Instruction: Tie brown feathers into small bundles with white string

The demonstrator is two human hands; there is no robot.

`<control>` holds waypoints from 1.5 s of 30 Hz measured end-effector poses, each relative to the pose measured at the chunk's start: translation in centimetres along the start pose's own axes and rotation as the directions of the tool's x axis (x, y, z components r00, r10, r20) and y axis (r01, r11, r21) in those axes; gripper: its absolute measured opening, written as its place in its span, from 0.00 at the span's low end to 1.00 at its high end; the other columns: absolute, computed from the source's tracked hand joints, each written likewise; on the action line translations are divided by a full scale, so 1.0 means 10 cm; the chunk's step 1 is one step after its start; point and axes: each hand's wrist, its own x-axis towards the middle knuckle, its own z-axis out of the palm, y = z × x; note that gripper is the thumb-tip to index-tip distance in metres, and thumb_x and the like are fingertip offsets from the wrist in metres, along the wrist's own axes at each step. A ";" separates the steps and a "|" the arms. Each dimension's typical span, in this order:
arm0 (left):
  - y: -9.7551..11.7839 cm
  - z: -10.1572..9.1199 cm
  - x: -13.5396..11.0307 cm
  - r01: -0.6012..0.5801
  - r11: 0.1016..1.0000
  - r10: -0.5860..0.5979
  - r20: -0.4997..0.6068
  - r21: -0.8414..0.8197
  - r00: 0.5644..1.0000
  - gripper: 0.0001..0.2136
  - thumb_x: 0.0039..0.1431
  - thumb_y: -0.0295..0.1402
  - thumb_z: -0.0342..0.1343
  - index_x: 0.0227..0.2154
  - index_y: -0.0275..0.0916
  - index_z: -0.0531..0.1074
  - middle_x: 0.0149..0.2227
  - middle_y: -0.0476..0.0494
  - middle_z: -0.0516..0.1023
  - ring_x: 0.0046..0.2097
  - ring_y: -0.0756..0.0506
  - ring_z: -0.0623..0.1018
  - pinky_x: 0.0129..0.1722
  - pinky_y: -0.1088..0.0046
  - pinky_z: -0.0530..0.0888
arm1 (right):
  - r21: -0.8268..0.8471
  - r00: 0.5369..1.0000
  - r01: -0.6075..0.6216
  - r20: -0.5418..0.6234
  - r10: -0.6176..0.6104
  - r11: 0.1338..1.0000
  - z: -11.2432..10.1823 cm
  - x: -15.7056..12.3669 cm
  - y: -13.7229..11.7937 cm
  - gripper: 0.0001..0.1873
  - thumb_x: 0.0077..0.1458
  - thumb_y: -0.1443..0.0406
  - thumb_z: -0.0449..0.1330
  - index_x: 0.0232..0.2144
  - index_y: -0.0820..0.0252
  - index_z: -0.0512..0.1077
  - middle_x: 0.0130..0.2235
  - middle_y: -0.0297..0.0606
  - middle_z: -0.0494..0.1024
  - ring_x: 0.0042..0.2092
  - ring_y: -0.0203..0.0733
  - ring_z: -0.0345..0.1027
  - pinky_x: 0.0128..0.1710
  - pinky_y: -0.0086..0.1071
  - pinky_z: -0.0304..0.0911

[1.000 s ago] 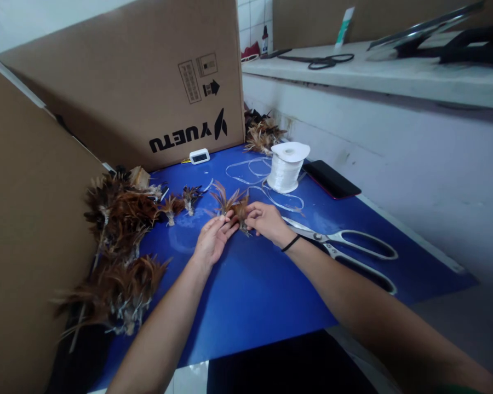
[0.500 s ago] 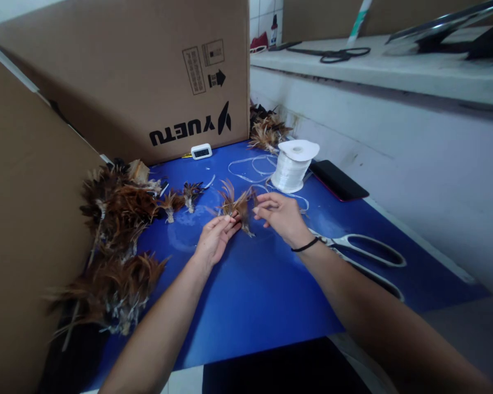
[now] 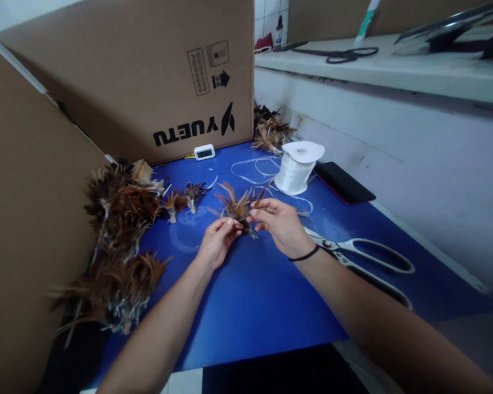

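My left hand (image 3: 219, 241) pinches a small bunch of brown feathers (image 3: 237, 208) between thumb and fingers, above the blue tabletop (image 3: 246, 306). My right hand (image 3: 277, 224), with a black band at the wrist, is closed at the bunch's right side, its fingertips pinching a dark feather (image 3: 258, 198). The quill ends point down to the right, partly hidden by my fingers. Two small tied feather bunches, one reddish brown (image 3: 172, 205) and one darker (image 3: 194, 196), lie left of my hands. White-handled scissors (image 3: 353, 251) lie partly under my right forearm.
A spool of white ribbon (image 3: 298, 169) stands behind my right hand, loose loops beside it. A black phone (image 3: 345, 183) lies to its right. Feather heaps (image 3: 123, 202) line the left edge. A cardboard box (image 3: 127, 82) and small digital timer (image 3: 204, 152) are at the back.
My right hand has moved slightly left and closer to the feather bunch, its fingertips now at the bunch's edge. My left hand keeps its pinch. The view has shifted slightly.
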 end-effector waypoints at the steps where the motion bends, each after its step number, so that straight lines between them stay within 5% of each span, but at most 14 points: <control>1: 0.00 0.00 0.00 0.001 1.000 -0.001 0.005 0.012 1.000 0.07 0.46 0.33 0.64 0.25 0.34 0.74 0.27 0.46 0.75 0.33 0.52 0.75 0.36 0.75 0.71 | 0.007 1.000 -0.003 0.007 0.003 1.000 0.02 -0.01 0.01 0.14 0.35 0.65 0.67 0.27 0.63 0.70 0.25 0.33 0.73 0.28 0.36 0.71 0.21 0.24 0.62; 16: -0.02 0.03 -0.01 -0.045 0.991 0.040 0.045 0.123 0.998 0.07 0.48 0.34 0.63 0.25 0.35 0.75 0.28 0.45 0.76 0.32 0.51 0.74 0.35 0.76 0.70 | -0.110 0.989 0.142 -0.025 -0.145 0.984 0.06 -0.04 0.05 0.09 0.40 0.66 0.64 0.26 0.63 0.70 0.25 0.33 0.73 0.28 0.37 0.73 0.19 0.24 0.64; 45: -0.09 0.00 -0.01 -0.158 0.943 0.152 0.046 0.294 0.987 0.07 0.50 0.35 0.61 0.27 0.36 0.78 0.27 0.47 0.77 0.30 0.52 0.72 0.35 0.76 0.69 | -0.322 0.984 0.175 0.017 -0.179 0.931 0.05 -0.08 0.14 0.07 0.41 0.66 0.62 0.26 0.62 0.69 0.23 0.34 0.74 0.25 0.37 0.69 0.19 0.27 0.65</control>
